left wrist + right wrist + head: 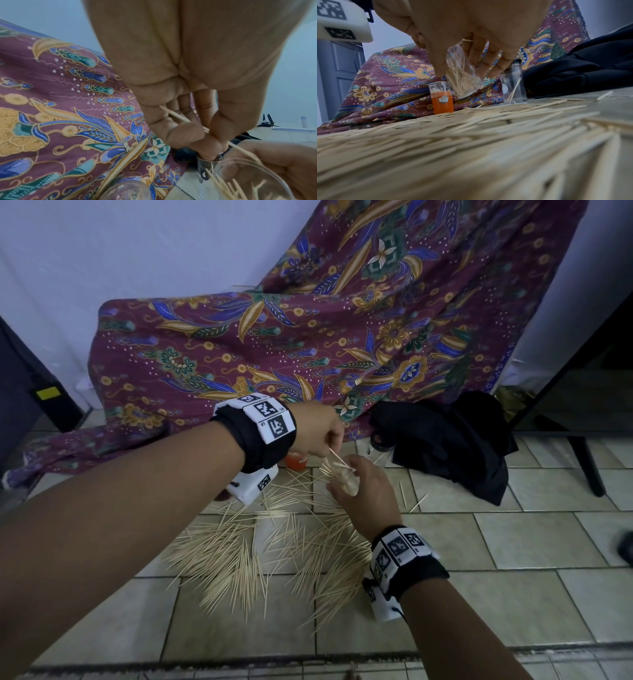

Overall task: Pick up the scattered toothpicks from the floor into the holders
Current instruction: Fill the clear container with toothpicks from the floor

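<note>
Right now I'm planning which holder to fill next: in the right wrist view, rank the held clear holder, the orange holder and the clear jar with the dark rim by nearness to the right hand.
1. Held clear holder, gripped in the right hand.
2. Orange holder, standing lower left, and the clear jar with the dark rim, standing to the right: too close to call.

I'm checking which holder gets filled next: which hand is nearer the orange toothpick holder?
Left. The left hand hovers just above the orange toothpick holder; the right hand is farther right, gripping the clear holder.

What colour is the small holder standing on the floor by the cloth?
The holder is orange below with a clear top; the right wrist view shows it best.
</note>
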A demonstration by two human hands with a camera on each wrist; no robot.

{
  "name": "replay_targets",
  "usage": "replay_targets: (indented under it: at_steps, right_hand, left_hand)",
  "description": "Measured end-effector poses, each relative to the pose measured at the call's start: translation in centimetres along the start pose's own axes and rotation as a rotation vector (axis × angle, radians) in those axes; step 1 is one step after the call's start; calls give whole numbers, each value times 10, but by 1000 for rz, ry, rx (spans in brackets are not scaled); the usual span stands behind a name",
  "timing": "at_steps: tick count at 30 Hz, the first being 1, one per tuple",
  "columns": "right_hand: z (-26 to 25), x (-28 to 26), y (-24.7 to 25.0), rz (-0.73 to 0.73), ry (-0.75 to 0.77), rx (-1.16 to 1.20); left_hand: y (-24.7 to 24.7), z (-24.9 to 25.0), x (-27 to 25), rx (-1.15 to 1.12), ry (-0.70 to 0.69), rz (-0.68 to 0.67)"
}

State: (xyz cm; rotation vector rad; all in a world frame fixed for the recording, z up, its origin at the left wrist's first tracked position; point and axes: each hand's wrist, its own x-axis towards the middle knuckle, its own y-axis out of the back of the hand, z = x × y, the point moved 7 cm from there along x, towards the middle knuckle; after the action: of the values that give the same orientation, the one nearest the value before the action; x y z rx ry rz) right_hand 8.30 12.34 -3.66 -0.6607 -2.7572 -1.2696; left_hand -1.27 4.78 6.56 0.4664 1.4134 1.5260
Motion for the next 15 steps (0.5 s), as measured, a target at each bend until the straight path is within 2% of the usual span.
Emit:
replay_targets:
  at_steps: [7, 15]
  right_hand:
    - [1, 0, -2, -12, 4, 5]
    - [1, 0, -1, -1, 15, 4]
  left_hand:
    - [6, -1, -6, 79, -21, 18]
    - [-8, 2, -2, 5, -26, 10]
